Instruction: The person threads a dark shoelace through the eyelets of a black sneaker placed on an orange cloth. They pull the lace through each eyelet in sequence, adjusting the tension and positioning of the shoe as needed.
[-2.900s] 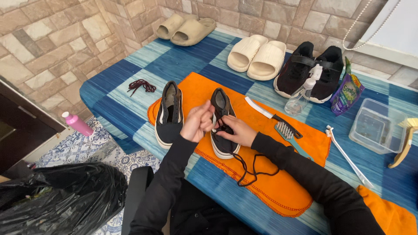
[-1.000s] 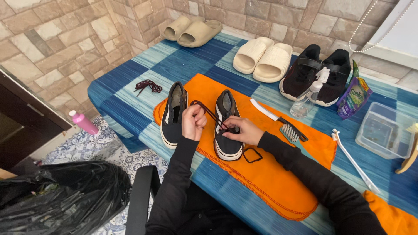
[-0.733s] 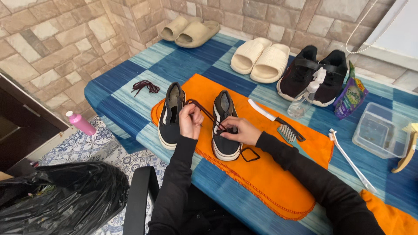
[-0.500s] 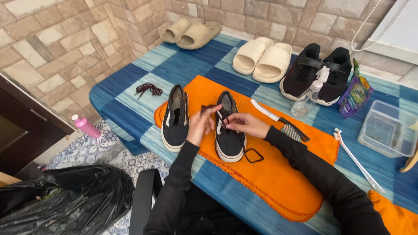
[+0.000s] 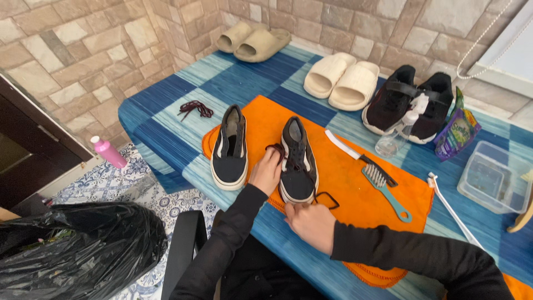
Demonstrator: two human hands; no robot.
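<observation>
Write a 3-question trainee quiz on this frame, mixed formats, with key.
1. True or false: the left hand touches the laced shoe.
2. What lies on the orange cloth right of that shoe? A) brush B) scissors C) sponge
3. Fill in: the loose lace lies on the table, beyond the ____ shoe.

Key: 1 true; 2 A; 3 unlaced. The right hand sits at the laced shoe's toe end; whether it pinches the lace there is unclear.

Bare orange cloth (image 5: 355, 194) between laced sneaker (image 5: 297, 161) and teal brush (image 5: 386, 189); second sneaker (image 5: 230, 149) close on its left.
</observation>
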